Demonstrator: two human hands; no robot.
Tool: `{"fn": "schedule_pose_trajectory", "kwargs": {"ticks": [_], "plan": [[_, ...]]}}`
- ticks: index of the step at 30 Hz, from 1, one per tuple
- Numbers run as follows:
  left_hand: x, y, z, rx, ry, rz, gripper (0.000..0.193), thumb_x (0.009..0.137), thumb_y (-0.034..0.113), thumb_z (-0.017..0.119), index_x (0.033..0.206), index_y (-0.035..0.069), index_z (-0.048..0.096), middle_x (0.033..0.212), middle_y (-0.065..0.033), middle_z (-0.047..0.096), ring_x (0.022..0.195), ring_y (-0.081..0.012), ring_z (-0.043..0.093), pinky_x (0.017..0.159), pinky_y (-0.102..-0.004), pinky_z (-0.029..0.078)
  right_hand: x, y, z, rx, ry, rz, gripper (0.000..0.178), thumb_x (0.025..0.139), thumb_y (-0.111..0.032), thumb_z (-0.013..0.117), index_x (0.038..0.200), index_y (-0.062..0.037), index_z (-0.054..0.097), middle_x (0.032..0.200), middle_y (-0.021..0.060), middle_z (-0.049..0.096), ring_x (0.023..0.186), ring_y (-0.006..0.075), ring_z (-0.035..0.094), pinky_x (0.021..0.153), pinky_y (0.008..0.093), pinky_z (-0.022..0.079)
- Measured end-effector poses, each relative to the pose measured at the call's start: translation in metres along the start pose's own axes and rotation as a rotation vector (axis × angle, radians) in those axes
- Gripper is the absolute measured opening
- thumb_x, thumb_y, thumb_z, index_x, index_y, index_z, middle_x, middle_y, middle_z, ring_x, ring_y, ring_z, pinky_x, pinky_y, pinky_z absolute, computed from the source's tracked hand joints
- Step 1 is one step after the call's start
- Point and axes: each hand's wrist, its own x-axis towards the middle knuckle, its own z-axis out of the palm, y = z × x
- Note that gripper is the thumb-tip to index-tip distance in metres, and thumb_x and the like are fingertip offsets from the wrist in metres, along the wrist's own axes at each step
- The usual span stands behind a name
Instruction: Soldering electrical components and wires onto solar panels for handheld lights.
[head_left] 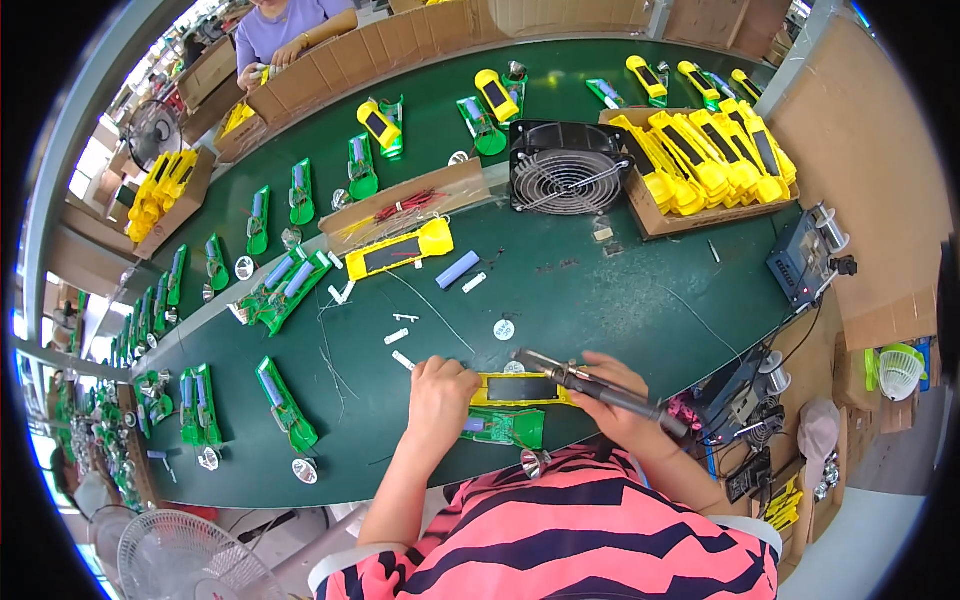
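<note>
My left hand (443,397) has its fingers closed at the left end of a yellow lamp casing (488,388) with a dark panel; its fingertips are partly hidden. In my right hand (617,402) is a dark soldering iron (572,378), its tip pointing left just above the casing. Directly below the casing lies a green lamp shell (515,428) with a blue battery cell in it. A shiny reflector (535,462) rests at that shell's lower edge, near my shirt. Two round white stickers, one of them a disc (504,330), are beyond the iron's tip.
A black fan (567,170) stands at the back, beside a box (655,222) of yellow casings. Left lie green shells (287,405) with reflectors. Another yellow casing (400,250) and a loose blue cell (458,270) are mid-table. A soldering station (800,262) sits right. Across the table is a co-worker (290,35).
</note>
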Motion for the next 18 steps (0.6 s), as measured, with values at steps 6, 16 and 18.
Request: {"fn": "schedule_pose_trajectory", "kwargs": {"ticks": [6, 16, 18], "plan": [[0.006, -0.001, 0.001, -0.042, -0.186, 0.057, 0.007, 0.069, 0.009, 0.056, 0.068, 0.011, 0.063, 0.067, -0.0048, 0.052, 0.073, -0.0232, 0.049, 0.072, -0.0361, 0.037, -0.016, -0.002, 0.025, 0.679, 0.199, 0.789, 0.012, 0.080, -0.003, 0.059, 0.090, 0.0039, 0.056, 0.076, 0.0086, 0.060, 0.064, 0.0104, 0.059, 0.052, 0.0191, 0.046], [0.011, 0.012, 0.001, 0.199, -0.244, 0.081, 0.008, 0.067, 0.011, 0.059, 0.066, 0.014, 0.065, 0.065, -0.0056, 0.051, 0.073, -0.0228, 0.049, 0.068, -0.0369, 0.036, -0.011, -0.004, 0.021, 0.639, 0.072, 0.858, 0.011, 0.080, -0.002, 0.057, 0.090, 0.0038, 0.056, 0.075, 0.0093, 0.061, 0.058, 0.0101, 0.058, 0.046, 0.0199, 0.046], [0.012, 0.012, 0.001, 0.226, -0.260, 0.079, 0.008, 0.067, 0.010, 0.058, 0.067, 0.014, 0.066, 0.065, -0.0061, 0.051, 0.073, -0.0232, 0.049, 0.068, -0.0373, 0.036, -0.011, -0.004, 0.023, 0.663, 0.083, 0.877, 0.011, 0.080, -0.001, 0.058, 0.090, 0.0038, 0.056, 0.075, 0.0095, 0.061, 0.057, 0.0100, 0.057, 0.046, 0.0199, 0.046]]}}
